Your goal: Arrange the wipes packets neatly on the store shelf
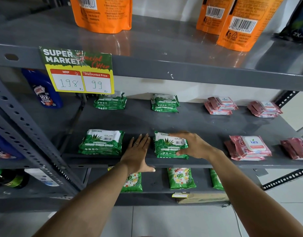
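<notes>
On the grey middle shelf (190, 120) lie stacks of wipes packets. Green Origami stacks sit at front left (101, 142), front middle (167, 146), back left (110, 100) and back middle (165, 102). Pink Kara stacks lie at front right (248, 147), far front right (296, 147), back right (220, 105) and far back right (265, 108). My right hand (191, 144) grips the top packet of the front middle green stack from its right side. My left hand (138, 154) rests flat on the shelf just left of that stack, fingers spread, thumb over the front edge.
A yellow and green price sign (79, 72) hangs from the upper shelf. Orange pouches (103, 12) stand above. A blue cleaner bottle (43, 89) stands at the left behind a slotted upright (27, 124). Green detergent bags (180, 178) sit on the shelf below.
</notes>
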Action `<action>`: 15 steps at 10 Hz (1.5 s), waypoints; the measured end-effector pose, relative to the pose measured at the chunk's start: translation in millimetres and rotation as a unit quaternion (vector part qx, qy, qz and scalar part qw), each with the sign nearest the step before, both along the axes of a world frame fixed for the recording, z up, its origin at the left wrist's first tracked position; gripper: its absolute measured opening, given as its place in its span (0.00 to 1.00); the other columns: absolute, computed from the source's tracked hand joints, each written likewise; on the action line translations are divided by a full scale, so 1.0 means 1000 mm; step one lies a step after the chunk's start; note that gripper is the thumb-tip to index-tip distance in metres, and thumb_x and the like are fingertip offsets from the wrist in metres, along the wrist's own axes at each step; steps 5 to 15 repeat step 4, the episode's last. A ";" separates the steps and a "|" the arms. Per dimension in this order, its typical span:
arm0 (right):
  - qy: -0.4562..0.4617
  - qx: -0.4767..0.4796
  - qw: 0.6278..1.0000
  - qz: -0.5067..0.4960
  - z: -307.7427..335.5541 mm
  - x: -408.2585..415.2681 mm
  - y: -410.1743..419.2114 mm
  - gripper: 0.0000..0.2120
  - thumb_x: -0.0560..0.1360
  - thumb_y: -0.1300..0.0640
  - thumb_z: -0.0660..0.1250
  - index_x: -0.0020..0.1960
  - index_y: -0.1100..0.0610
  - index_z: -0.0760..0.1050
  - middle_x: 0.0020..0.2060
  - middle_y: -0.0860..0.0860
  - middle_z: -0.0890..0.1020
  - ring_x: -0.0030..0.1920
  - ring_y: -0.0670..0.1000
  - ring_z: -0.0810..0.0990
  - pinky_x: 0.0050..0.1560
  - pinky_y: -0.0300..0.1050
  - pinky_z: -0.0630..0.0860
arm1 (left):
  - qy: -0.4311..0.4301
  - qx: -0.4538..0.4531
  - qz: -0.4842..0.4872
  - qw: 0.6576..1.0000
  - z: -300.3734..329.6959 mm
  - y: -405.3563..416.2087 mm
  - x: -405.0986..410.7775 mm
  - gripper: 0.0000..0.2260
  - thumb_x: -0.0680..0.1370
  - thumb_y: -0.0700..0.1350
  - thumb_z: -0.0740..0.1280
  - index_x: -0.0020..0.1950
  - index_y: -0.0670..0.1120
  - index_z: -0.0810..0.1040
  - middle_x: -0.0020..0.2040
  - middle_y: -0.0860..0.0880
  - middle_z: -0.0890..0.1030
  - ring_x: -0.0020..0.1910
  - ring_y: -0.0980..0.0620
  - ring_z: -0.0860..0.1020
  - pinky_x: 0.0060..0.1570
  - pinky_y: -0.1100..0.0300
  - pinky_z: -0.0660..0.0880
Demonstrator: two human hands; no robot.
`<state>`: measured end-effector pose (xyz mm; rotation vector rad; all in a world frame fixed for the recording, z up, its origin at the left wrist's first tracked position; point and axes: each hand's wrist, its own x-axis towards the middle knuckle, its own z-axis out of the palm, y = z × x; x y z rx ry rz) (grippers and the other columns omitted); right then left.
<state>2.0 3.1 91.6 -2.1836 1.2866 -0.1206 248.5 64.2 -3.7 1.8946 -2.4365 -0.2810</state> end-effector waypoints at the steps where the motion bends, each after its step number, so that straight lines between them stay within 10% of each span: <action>1: -0.008 0.003 1.000 -0.004 0.000 0.000 0.000 0.37 0.65 0.57 0.78 0.70 0.41 0.68 0.68 0.47 0.72 0.68 0.50 0.70 0.68 0.45 0.66 | 0.002 -0.002 0.002 1.000 0.001 0.001 0.000 0.58 0.65 0.75 0.65 0.79 0.43 0.41 0.80 0.47 0.41 0.78 0.47 0.38 0.75 0.44 0.41; 4: -0.132 -0.107 0.982 -0.085 0.030 -0.007 0.028 0.26 0.70 0.50 0.75 0.66 0.45 0.73 0.64 0.45 0.77 0.66 0.45 0.74 0.68 0.41 0.68 | 0.021 0.028 0.004 0.999 0.005 0.002 0.000 0.60 0.63 0.73 0.70 0.79 0.44 0.42 0.80 0.48 0.40 0.77 0.48 0.37 0.75 0.46 0.38; 15: -0.132 -0.107 0.982 -0.085 0.030 -0.007 0.028 0.26 0.70 0.50 0.75 0.66 0.45 0.73 0.64 0.45 0.77 0.66 0.45 0.74 0.68 0.41 0.68 | 0.021 0.028 0.004 0.999 0.005 0.002 0.000 0.60 0.63 0.73 0.70 0.79 0.44 0.42 0.80 0.48 0.40 0.77 0.48 0.37 0.75 0.46 0.38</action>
